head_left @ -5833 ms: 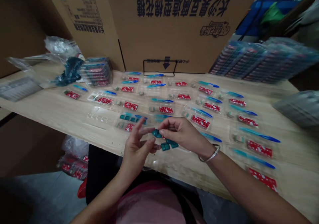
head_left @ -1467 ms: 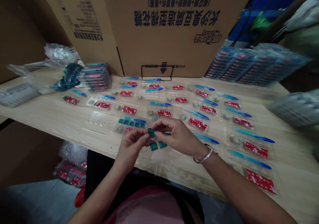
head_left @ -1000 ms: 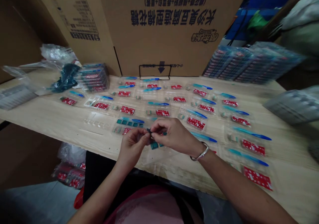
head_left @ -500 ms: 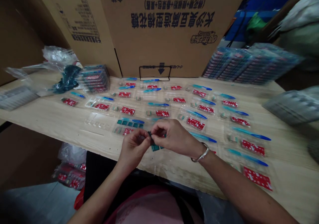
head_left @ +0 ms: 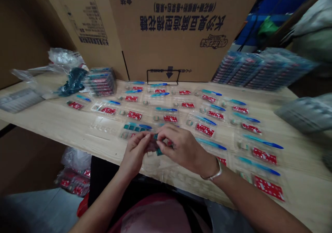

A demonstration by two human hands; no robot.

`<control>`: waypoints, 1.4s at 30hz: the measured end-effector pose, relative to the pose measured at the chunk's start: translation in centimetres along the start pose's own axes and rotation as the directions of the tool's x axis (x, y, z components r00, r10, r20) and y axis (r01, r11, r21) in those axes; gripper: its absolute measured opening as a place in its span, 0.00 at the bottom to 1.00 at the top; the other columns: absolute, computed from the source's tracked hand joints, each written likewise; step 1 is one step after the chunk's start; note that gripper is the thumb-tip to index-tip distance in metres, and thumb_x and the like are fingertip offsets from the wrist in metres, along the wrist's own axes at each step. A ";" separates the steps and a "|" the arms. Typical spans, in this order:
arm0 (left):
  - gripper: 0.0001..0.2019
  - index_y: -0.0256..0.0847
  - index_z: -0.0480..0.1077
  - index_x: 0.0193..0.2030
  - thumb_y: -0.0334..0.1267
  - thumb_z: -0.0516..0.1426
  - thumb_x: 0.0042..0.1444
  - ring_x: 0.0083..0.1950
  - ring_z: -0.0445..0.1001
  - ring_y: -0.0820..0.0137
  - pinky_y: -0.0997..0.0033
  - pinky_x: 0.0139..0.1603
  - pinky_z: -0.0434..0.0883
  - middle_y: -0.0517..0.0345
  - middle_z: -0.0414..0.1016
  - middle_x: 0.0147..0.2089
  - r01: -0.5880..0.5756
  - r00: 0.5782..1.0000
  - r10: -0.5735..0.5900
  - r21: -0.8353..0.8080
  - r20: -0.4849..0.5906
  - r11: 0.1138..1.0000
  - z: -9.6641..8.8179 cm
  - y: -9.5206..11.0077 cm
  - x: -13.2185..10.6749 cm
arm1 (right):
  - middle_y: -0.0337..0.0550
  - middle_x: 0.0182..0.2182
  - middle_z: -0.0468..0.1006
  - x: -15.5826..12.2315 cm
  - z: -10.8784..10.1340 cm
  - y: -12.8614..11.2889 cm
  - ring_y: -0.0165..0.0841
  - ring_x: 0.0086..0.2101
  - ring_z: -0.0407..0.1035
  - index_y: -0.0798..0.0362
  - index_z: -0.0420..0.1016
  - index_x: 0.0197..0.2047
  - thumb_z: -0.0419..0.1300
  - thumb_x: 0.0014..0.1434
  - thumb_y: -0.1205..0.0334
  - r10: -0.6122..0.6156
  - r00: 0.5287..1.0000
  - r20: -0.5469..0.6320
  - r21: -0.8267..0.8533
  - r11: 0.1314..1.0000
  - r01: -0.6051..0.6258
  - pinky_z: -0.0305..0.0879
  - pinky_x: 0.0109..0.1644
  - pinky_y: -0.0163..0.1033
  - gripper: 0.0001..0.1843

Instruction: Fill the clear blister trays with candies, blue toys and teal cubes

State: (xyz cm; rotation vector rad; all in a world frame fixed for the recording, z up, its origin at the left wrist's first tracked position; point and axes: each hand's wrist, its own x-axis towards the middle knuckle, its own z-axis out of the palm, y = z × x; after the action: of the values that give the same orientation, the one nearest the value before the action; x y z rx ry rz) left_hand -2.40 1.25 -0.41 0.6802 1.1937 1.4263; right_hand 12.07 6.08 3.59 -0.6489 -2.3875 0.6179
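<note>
Both hands meet over the front of the table. My left hand [head_left: 135, 153] is closed, thumb against the fingers; what it grips, if anything, is hidden. My right hand [head_left: 185, 151], with a silver bracelet at the wrist, pinches a small dark teal piece [head_left: 155, 136] right beside the left fingertips. Under the hands, another teal square [head_left: 159, 152] shows in a clear plastic tray [head_left: 153, 160]. Just behind them lies a clear tray with a row of teal squares [head_left: 135, 127] and a blue pen-like stick [head_left: 145, 126].
Several clear packs with red spotted sachets [head_left: 204, 129] and blue sticks cover the table [head_left: 98, 146]. Stacked packs stand at back left [head_left: 100, 82] and back right [head_left: 249, 70]. A large cardboard box [head_left: 166, 53] rises behind. Grey trays [head_left: 306, 112] sit at right; a teal bag [head_left: 74, 81] lies left.
My right hand has turned, its fingers curling more over the teal piece. The left fingers have closed up and moved slightly. The view has shifted a little.
</note>
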 end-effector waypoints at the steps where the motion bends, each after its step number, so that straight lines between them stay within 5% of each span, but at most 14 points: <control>1: 0.13 0.37 0.74 0.31 0.45 0.63 0.44 0.28 0.71 0.73 0.76 0.29 0.68 0.58 0.75 0.27 0.006 1.000 -0.006 -0.013 -0.016 1.000 0.0 0.0 0.0 | 0.47 0.36 0.74 -0.1 0.2 -0.3 0.34 0.38 0.69 0.55 0.68 0.33 0.53 0.57 0.72 -0.086 0.996 0.021 -0.097 0.991 0.087 0.66 0.42 0.38 0.05; 4: 0.13 0.36 0.76 0.31 0.45 0.61 0.45 0.31 0.73 0.70 0.75 0.33 0.69 0.56 0.76 0.28 -0.034 0.996 0.036 0.033 -0.078 0.999 0.0 0.3 -0.1 | 0.52 0.39 0.75 -0.6 0.8 -1.2 0.38 0.42 0.69 0.56 0.70 0.35 0.51 0.60 0.73 -0.281 0.951 0.125 -0.281 0.910 0.306 0.66 0.47 0.43 0.08; 7: 0.13 0.36 0.76 0.32 0.45 0.60 0.47 0.30 0.73 0.70 0.74 0.33 0.69 0.56 0.76 0.27 -0.046 0.994 0.054 0.082 -0.096 0.996 -0.1 0.6 -0.2 | 0.51 0.38 0.77 -0.9 1.4 -1.8 0.36 0.42 0.70 0.58 0.71 0.38 0.50 0.61 0.73 -0.341 0.931 0.132 -0.264 0.893 0.364 0.66 0.49 0.41 0.10; 14: 0.13 0.37 0.75 0.36 0.41 0.63 0.45 0.31 0.73 0.72 0.77 0.32 0.67 0.58 0.76 0.29 -0.005 0.999 0.008 0.073 -0.042 0.997 -0.6 0.4 -0.3 | 0.45 0.38 0.77 -1.1 1.7 -1.0 0.36 0.42 0.69 0.54 0.73 0.39 0.54 0.61 0.68 -0.286 0.958 0.023 -0.168 0.943 0.286 0.66 0.49 0.43 0.07; 18: 0.16 0.37 0.74 0.39 0.43 0.65 0.43 0.32 0.73 0.71 0.77 0.30 0.68 0.56 0.76 0.31 -0.026 1.000 0.026 0.103 0.001 0.994 -1.2 0.3 -0.3 | 0.44 0.37 0.76 -1.5 -0.9 1.0 0.33 0.40 0.69 0.52 0.73 0.40 0.53 0.62 0.66 -0.068 0.991 -0.114 0.050 0.996 0.074 0.67 0.44 0.39 0.08; 21: 0.22 0.38 0.73 0.39 0.37 0.69 0.34 0.32 0.73 0.71 0.76 0.31 0.70 0.57 0.76 0.32 -0.050 0.998 0.044 0.127 0.053 0.991 -1.6 0.1 -0.1 | 0.43 0.34 0.76 -2.2 -2.7 2.5 0.32 0.37 0.70 0.53 0.74 0.38 0.54 0.61 0.69 0.097 0.995 -0.040 0.056 0.994 -0.094 0.66 0.40 0.37 0.08; 26: 0.22 0.39 0.72 0.41 0.35 0.68 0.36 0.31 0.71 0.75 0.78 0.30 0.68 0.59 0.74 0.31 -0.027 0.996 0.016 0.118 0.092 0.993 -1.7 -0.5 0.3 | 0.40 0.34 0.77 -2.8 -3.6 3.2 0.30 0.36 0.70 0.50 0.75 0.42 0.54 0.60 0.71 0.147 0.977 0.158 0.022 0.988 -0.152 0.65 0.39 0.35 0.11; 32: 0.18 0.39 0.73 0.42 0.38 0.66 0.42 0.35 0.71 0.75 0.79 0.35 0.67 0.58 0.74 0.32 -0.016 0.994 0.008 0.071 0.110 0.997 -1.5 -0.5 0.2 | 0.44 0.35 0.74 -2.2 -2.8 1.5 0.33 0.38 0.68 0.54 0.74 0.37 0.55 0.61 0.67 0.020 1.000 0.000 -0.076 0.997 -0.020 0.64 0.44 0.40 0.06; 36: 0.15 0.39 0.74 0.40 0.38 0.65 0.44 0.37 0.72 0.73 0.78 0.35 0.68 0.57 0.75 0.36 0.038 0.994 -0.039 0.012 0.106 0.999 -0.8 -0.3 -0.2 | 0.46 0.38 0.74 -1.7 -0.8 -0.3 0.37 0.42 0.66 0.54 0.73 0.37 0.59 0.58 0.64 -0.139 0.989 0.043 -0.193 0.970 0.145 0.63 0.48 0.44 0.04; 39: 0.12 0.39 0.74 0.39 0.41 0.62 0.48 0.36 0.73 0.71 0.76 0.32 0.69 0.55 0.76 0.38 0.082 0.993 -0.076 -0.063 0.095 0.995 -0.6 -0.1 -0.5 | 0.47 0.38 0.75 -1.5 0.2 -0.6 0.38 0.42 0.66 0.55 0.72 0.38 0.59 0.57 0.65 -0.136 0.988 0.074 -0.217 0.965 0.149 0.62 0.48 0.46 0.05; 42: 0.11 0.39 0.74 0.40 0.39 0.60 0.49 0.35 0.73 0.70 0.73 0.31 0.71 0.54 0.75 0.41 0.097 0.991 -0.089 -0.083 0.099 0.992 -0.7 0.1 -0.8 | 0.43 0.36 0.76 -1.5 0.3 -0.1 0.36 0.42 0.67 0.53 0.72 0.37 0.60 0.56 0.68 -0.093 0.994 0.055 -0.059 0.994 0.096 0.61 0.49 0.45 0.04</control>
State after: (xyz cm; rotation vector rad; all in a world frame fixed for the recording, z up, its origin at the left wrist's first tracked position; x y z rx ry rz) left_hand -2.92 0.33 -0.36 0.6169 1.0684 1.3452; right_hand 12.95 5.11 2.84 -0.5478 -2.4784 0.5292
